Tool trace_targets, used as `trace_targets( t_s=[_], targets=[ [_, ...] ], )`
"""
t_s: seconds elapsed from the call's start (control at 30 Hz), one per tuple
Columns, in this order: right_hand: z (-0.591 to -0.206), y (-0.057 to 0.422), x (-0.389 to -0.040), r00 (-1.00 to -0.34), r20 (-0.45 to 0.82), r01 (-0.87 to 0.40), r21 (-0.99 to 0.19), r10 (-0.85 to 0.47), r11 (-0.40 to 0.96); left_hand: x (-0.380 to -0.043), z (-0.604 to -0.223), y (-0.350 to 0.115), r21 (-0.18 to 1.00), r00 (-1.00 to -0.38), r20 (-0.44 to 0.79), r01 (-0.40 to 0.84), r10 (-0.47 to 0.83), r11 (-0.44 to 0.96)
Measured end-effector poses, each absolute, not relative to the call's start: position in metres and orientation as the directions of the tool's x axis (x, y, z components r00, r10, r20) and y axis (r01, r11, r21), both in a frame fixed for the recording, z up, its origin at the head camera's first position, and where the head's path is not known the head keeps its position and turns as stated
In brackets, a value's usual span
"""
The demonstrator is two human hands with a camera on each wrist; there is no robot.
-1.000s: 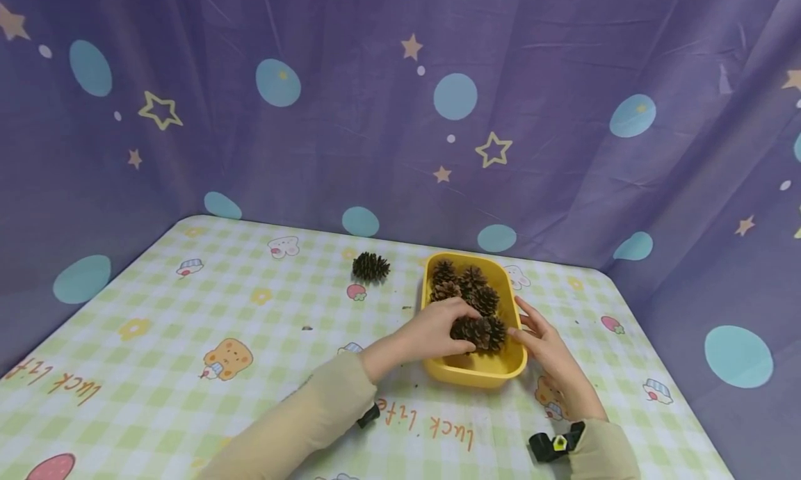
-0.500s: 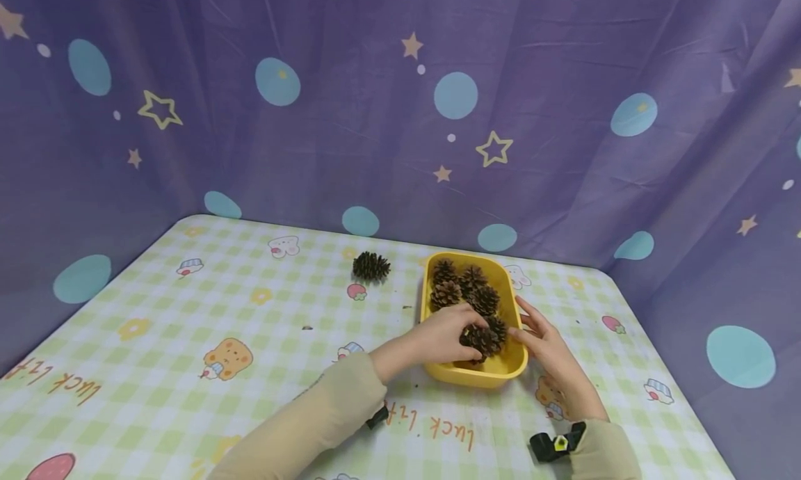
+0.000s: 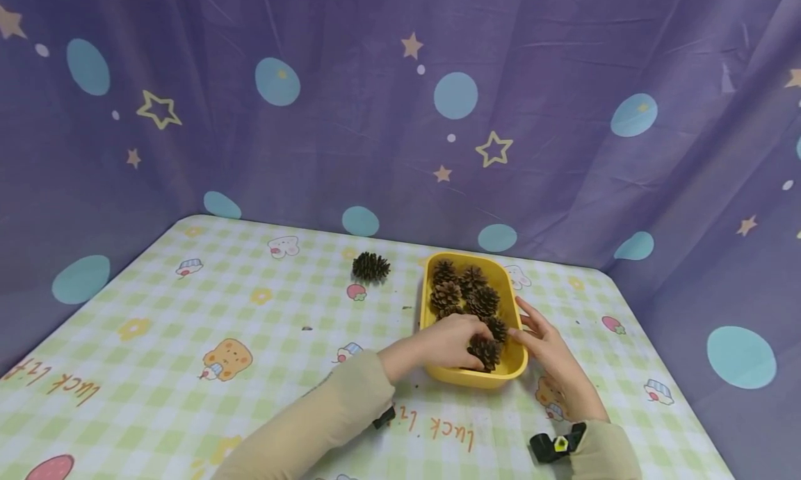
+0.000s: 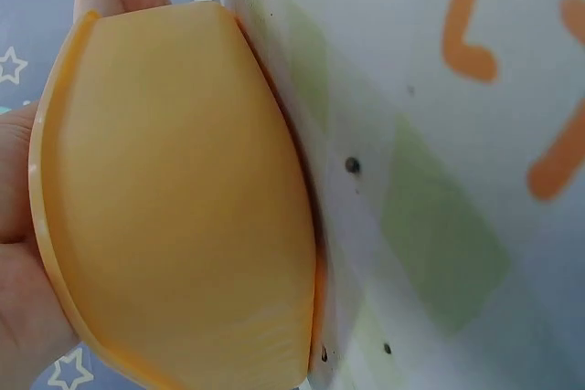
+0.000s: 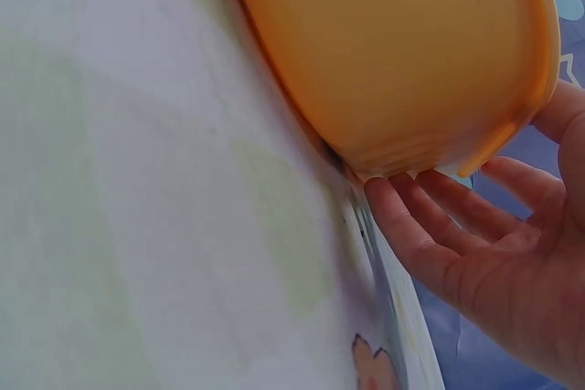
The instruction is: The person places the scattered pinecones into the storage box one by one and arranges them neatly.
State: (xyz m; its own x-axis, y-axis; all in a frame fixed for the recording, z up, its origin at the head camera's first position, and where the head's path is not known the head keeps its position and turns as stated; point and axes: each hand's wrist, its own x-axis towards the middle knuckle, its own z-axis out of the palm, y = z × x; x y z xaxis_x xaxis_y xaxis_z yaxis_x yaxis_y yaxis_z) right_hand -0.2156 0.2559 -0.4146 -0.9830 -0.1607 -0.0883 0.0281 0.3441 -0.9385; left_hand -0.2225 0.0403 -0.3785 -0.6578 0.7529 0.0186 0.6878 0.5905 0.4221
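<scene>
A yellow plastic bin (image 3: 472, 378) stands on the table with several brown pine cones (image 3: 472, 282) in it. My left hand (image 3: 450, 339) reaches over its left side and grips a pine cone (image 3: 486, 353) near the front end; the palm hides part of the bin's contents. In the left wrist view the bin's outer wall (image 4: 174, 198) covers the fingertips. My right hand (image 3: 552, 351) holds the bin's right side. The right wrist view has its thumb hooked at the rim and its fingers (image 5: 425, 226) against the outer wall.
One darker pine cone (image 3: 370, 267) lies on the checked tablecloth (image 3: 281, 369) behind and left of the bin. Small dark crumbs (image 3: 306, 328) are scattered about. A purple curtain (image 3: 350, 118) with stars and dots hangs close behind the table and at its sides.
My left hand has moved slightly right and toward the front end inside the bin, with a pine cone in its fingers. The right hand and the bin have stayed put.
</scene>
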Motion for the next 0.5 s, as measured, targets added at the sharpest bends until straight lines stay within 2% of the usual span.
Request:
trace_targets(
  t_s=[0.5],
  targets=[
    [-0.4154,0.2557,-0.2160,-0.983,-0.090,0.033,-0.944,-0.162,0.329,-0.2269,-0.3808,0.0483,0.440,-0.689,0.012,0.655,0.725,0.615]
  ],
)
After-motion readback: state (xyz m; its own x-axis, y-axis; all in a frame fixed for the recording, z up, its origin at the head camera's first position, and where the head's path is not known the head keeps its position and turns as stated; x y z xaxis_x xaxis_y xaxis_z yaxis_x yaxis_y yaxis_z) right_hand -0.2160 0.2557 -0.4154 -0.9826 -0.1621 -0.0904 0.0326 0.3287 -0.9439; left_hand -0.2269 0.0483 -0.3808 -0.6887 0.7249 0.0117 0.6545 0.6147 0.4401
